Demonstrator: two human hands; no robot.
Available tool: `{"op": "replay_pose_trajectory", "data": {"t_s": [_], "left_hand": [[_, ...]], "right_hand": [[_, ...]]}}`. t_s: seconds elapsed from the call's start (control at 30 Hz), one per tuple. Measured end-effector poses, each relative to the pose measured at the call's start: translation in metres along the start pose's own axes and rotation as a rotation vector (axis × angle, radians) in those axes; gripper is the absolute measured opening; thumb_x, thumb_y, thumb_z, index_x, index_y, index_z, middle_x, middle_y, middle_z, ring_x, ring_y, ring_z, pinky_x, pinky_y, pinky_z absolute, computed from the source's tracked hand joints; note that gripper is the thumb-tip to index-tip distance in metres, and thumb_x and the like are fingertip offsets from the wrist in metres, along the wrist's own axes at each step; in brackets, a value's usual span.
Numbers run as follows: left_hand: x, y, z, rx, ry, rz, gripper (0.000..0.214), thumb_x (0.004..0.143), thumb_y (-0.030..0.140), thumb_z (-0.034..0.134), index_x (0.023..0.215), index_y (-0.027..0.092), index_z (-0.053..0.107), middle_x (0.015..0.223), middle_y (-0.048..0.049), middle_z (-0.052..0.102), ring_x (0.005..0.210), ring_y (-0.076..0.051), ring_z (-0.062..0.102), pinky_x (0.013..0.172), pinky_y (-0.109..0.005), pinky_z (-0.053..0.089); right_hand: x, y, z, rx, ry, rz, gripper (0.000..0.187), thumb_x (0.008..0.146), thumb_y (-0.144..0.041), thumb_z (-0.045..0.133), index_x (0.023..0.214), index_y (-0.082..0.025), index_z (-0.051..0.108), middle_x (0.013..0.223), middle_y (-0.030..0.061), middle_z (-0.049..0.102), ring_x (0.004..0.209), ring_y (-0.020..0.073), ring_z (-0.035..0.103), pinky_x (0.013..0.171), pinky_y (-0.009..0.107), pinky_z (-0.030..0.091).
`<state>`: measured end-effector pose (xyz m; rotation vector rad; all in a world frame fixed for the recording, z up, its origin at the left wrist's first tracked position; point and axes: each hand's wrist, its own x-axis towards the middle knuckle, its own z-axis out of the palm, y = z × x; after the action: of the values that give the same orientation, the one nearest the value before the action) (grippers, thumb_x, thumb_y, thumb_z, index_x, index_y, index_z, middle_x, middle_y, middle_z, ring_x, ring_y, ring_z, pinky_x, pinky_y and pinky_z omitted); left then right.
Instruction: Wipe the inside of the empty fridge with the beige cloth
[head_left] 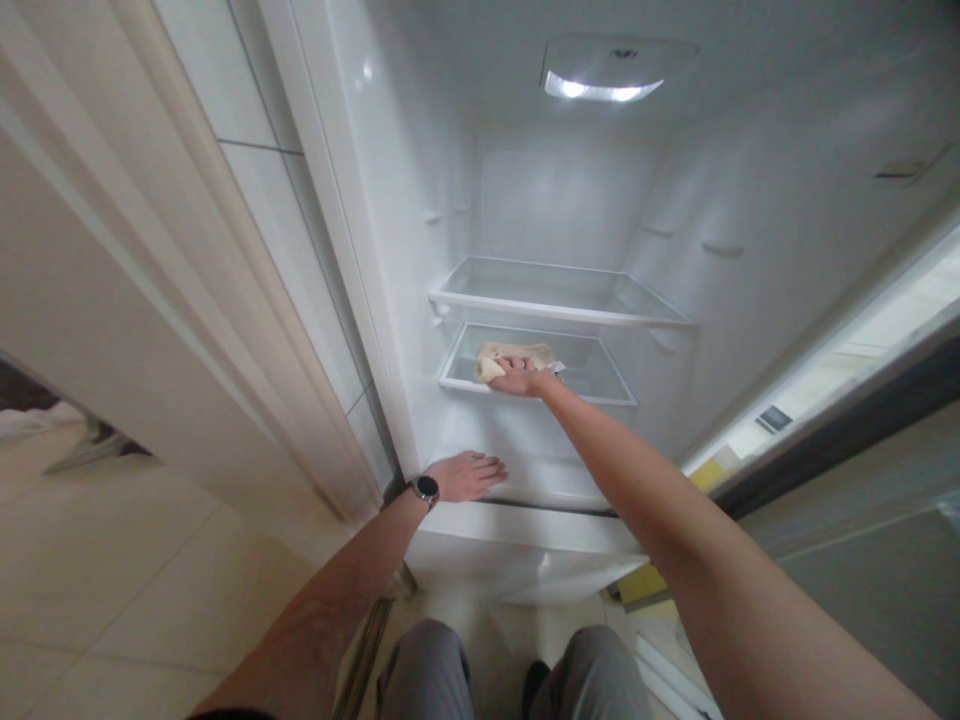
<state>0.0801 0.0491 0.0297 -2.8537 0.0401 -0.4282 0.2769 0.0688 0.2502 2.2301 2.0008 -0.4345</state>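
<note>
My right hand [517, 378] reaches into the open fridge and grips a beige cleaning cloth [491, 360], pressed on the lower glass shelf [600, 370]. A small white tag shows at the cloth's right end. Below and to the left, my left hand [471, 476] lies flat with its fingers stretched out at the front of the fridge's bottom. It holds nothing, and a dark round watch [427, 487] is on that wrist. Just above the cloth sits the upper glass shelf [555, 285] with a white frame.
A lit lamp panel [607, 85] is set in the fridge's ceiling. Shelf ledges [721, 248] stick out from the side walls. At the left stands a door frame [217, 300]; the open fridge door [862, 440] is at the right. Beneath is a white drawer front [517, 555].
</note>
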Motion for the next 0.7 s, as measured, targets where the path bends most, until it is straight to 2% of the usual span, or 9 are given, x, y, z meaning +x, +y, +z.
{"op": "replay_pose_trajectory", "data": {"t_s": [0.13, 0.23, 0.37, 0.7], "left_hand": [[0.0002, 0.0006, -0.0029, -0.016, -0.055, -0.015, 0.043, 0.107, 0.033, 0.037, 0.148, 0.021, 0.046, 0.144, -0.0105, 0.056, 0.137, -0.021, 0.047, 0.107, -0.038, 0.034], [0.0000, 0.0009, -0.0036, -0.025, -0.083, -0.028, 0.044, 0.107, 0.033, 0.036, 0.149, 0.021, 0.045, 0.146, -0.0101, 0.055, 0.138, -0.021, 0.046, 0.108, -0.038, 0.033], [-0.0003, 0.0005, -0.0016, -0.005, -0.029, -0.008, 0.044, 0.106, 0.033, 0.040, 0.148, 0.019, 0.046, 0.143, -0.0104, 0.057, 0.135, -0.022, 0.049, 0.105, -0.038, 0.036], [0.0007, 0.0011, -0.0019, 0.022, -0.002, -0.002, 0.043, 0.106, 0.033, 0.042, 0.146, 0.019, 0.049, 0.141, -0.0098, 0.059, 0.134, -0.021, 0.050, 0.106, -0.037, 0.037]], "right_hand": [[0.0004, -0.0001, 0.0008, 0.016, 0.002, -0.006, 0.077, 0.089, -0.065, 0.037, 0.160, -0.041, 0.016, 0.169, -0.0003, 0.009, 0.154, 0.0407, 0.007, 0.118, 0.071, 0.011], [-0.0001, -0.0003, 0.0008, 0.019, -0.002, -0.006, 0.078, 0.089, -0.064, 0.037, 0.160, -0.041, 0.014, 0.169, -0.0011, 0.007, 0.154, 0.0405, 0.005, 0.117, 0.074, 0.008], [0.0001, -0.0002, 0.0010, 0.018, -0.001, 0.005, 0.077, 0.089, -0.066, 0.035, 0.159, -0.044, 0.013, 0.169, -0.0034, 0.006, 0.154, 0.0397, 0.004, 0.113, 0.079, 0.004], [0.0011, 0.0000, 0.0013, -0.003, 0.007, 0.000, 0.077, 0.090, -0.064, 0.035, 0.160, -0.042, 0.014, 0.169, -0.0012, 0.009, 0.153, 0.0411, 0.008, 0.115, 0.076, 0.011]]}}
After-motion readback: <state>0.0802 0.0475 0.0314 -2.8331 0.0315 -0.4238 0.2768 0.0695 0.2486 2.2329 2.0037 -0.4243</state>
